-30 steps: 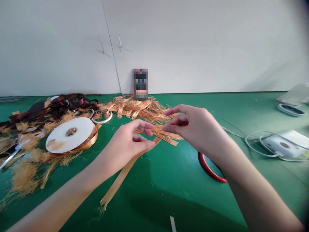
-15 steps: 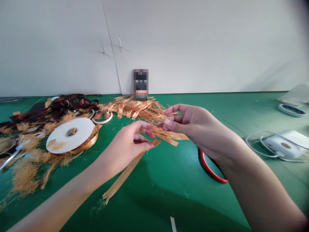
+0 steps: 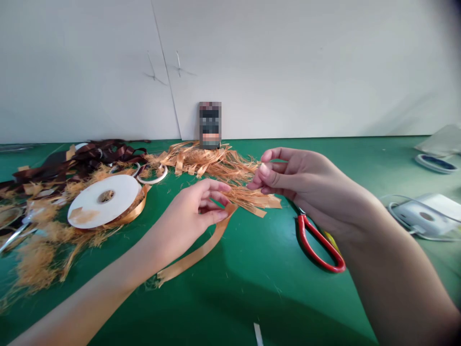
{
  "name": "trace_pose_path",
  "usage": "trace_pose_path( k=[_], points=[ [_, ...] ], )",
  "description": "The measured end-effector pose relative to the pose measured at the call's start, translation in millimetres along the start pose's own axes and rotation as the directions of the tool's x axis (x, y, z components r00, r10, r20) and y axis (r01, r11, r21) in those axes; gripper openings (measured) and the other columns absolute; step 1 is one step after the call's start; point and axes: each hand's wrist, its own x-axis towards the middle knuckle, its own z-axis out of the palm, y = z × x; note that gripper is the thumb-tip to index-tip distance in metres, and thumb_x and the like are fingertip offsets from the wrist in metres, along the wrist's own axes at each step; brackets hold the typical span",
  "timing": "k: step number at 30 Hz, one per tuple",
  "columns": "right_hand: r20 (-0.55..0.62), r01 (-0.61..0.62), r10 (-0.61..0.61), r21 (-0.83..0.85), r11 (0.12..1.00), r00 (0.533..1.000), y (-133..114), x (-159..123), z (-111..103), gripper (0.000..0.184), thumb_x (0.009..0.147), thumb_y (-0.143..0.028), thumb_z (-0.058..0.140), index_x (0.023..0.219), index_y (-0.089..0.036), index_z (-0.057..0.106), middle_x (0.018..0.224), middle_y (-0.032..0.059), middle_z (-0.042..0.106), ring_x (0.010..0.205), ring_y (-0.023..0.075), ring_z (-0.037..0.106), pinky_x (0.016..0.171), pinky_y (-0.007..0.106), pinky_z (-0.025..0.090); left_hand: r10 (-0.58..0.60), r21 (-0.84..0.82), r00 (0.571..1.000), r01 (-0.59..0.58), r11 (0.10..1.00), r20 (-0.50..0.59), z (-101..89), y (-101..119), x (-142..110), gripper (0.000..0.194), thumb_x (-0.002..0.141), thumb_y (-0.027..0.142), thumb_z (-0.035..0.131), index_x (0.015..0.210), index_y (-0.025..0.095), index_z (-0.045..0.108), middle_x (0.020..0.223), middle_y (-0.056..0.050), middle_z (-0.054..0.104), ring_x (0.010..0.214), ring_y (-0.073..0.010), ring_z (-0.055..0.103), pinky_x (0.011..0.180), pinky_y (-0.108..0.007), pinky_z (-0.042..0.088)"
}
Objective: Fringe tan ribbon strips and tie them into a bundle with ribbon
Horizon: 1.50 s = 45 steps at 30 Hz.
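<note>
My left hand (image 3: pixel 196 204) is closed on one end of a tan ribbon strip (image 3: pixel 207 247), pinched between thumb and fingers. From there the strip curves down to the left, and its far end is frayed. To the right and slightly higher, my right hand (image 3: pixel 293 173) is raised with thumb and fingertips pressed together. Anything in that pinch is too fine to make out. Just behind both hands lies a bundle of frayed tan ribbon strips (image 3: pixel 248 198). Red-handled scissors (image 3: pixel 317 245) rest under my right wrist, partly hidden by it.
A white ribbon spool (image 3: pixel 104 199) sits at left among tan fluff (image 3: pixel 36 259) and dark brown ribbons (image 3: pixel 118 154). A phone-like dark object (image 3: pixel 210 125) stands against the wall behind a pile of tan strips (image 3: pixel 205 161). A white corded device (image 3: pixel 428 216) is at right.
My right hand has moved up and right, away from the left, uncovering more of the scissors. The ribbon strip now bows in a curve, its lower end slightly higher.
</note>
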Motion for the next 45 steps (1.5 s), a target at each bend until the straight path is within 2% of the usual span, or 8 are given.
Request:
trace_pose_path(
  k=[5, 9, 14, 22, 27, 33, 39, 45],
  points=[
    [-0.038, -0.085, 0.081, -0.120, 0.989, 0.996, -1, 1, 0, 0.024, 0.074, -0.031, 0.072, 0.090, -0.021, 0.058, 0.083, 0.0039, 0.071, 0.086, 0.0184, 0.068, 0.081, 0.032, 0.053, 0.023, -0.033, 0.997, -0.025, 0.999, -0.078, -1.2, 0, -1, 0.025, 0.079, 0.024, 0.066, 0.103, 0.021, 0.060, 0.095, -0.001, 0.068, 0.093, -0.0148, 0.064, 0.082, -0.026, 0.052],
    [0.067, -0.133, 0.156, -0.266, 0.955, 0.985, 0, 2, -2, 0.052, 0.066, -0.035, 0.079, 0.112, -0.023, 0.057, 0.115, 0.0079, 0.067, 0.104, 0.0229, 0.064, 0.085, 0.034, 0.053, 0.040, -0.075, 0.993, -0.049, 0.996, -0.115, -0.1, 6, -2, 0.024, 0.079, 0.027, 0.067, 0.102, 0.020, 0.062, 0.095, -0.002, 0.069, 0.094, -0.0151, 0.065, 0.079, -0.023, 0.053],
    [0.227, -0.128, 0.187, -0.251, 0.959, 0.956, 3, 3, 5, 0.041, 0.070, -0.026, 0.075, 0.108, -0.023, 0.060, 0.087, 0.0014, 0.072, 0.084, 0.0176, 0.068, 0.071, 0.029, 0.053, 0.035, -0.100, 0.996, -0.044, 0.994, -0.084, 2.9, 10, -5, 0.023, 0.081, 0.026, 0.066, 0.103, 0.021, 0.062, 0.099, -0.002, 0.069, 0.094, -0.0151, 0.065, 0.077, -0.022, 0.053],
    [0.152, -0.138, 0.191, -0.306, 0.942, 0.970, -2, 1, 4, 0.029, 0.068, -0.024, 0.074, 0.096, -0.021, 0.066, 0.060, -0.0039, 0.065, 0.062, 0.0146, 0.061, 0.060, 0.029, 0.047, 0.036, -0.105, 0.989, -0.052, 0.993, -0.142, 4.9, 10, -5, 0.024, 0.079, 0.030, 0.068, 0.100, 0.020, 0.062, 0.095, -0.003, 0.068, 0.093, -0.0177, 0.066, 0.079, -0.027, 0.054],
    [0.147, -0.129, 0.183, -0.315, 0.940, 0.972, -2, 1, 5, 0.034, 0.066, -0.024, 0.074, 0.099, -0.023, 0.063, 0.071, -0.0007, 0.070, 0.069, 0.0172, 0.064, 0.065, 0.031, 0.049, 0.009, -0.127, 0.996, -0.021, 0.992, -0.093, 6.3, 9, -6, 0.039, 0.071, 0.028, 0.074, 0.105, 0.021, 0.057, 0.108, -0.004, 0.066, 0.083, -0.0154, 0.067, 0.075, -0.027, 0.055],
    [0.172, -0.081, 0.146, -0.339, 0.937, 0.974, 6, 1, 9, 0.031, 0.070, -0.020, 0.067, 0.100, -0.024, 0.060, 0.078, 0.0014, 0.073, 0.077, 0.0202, 0.067, 0.066, 0.032, 0.050, -0.010, -0.006, 0.996, 0.009, 1.000, -0.090, 11.9, 15, -13, 0.034, 0.075, 0.030, 0.069, 0.105, 0.025, 0.056, 0.116, -0.003, 0.062, 0.072, -0.0135, 0.066, 0.059, -0.025, 0.053],
    [-0.089, -0.080, 0.049, -0.383, 0.920, 0.995, -2, -1, 4, 0.043, 0.070, -0.027, 0.070, 0.109, -0.022, 0.054, 0.085, 0.0034, 0.072, 0.083, 0.0224, 0.066, 0.068, 0.034, 0.050, -0.041, 0.042, 0.994, 0.045, 0.998, -0.101, 11.3, 20, -14, 0.038, 0.071, 0.034, 0.071, 0.104, 0.024, 0.055, 0.117, -0.005, 0.060, 0.068, -0.0130, 0.064, 0.057, -0.026, 0.052],
    [0.101, -0.082, 0.131, -0.388, 0.918, 0.986, 0, -3, 4, 0.046, 0.067, -0.024, 0.071, 0.110, -0.024, 0.055, 0.096, 0.0042, 0.073, 0.085, 0.0227, 0.068, 0.068, 0.033, 0.052, -0.003, 0.020, 0.993, 0.005, 1.000, -0.114, 10.2, 15, -11, 0.037, 0.071, 0.035, 0.071, 0.103, 0.023, 0.056, 0.117, -0.006, 0.060, 0.069, -0.0141, 0.065, 0.060, -0.027, 0.053]
  ],
)
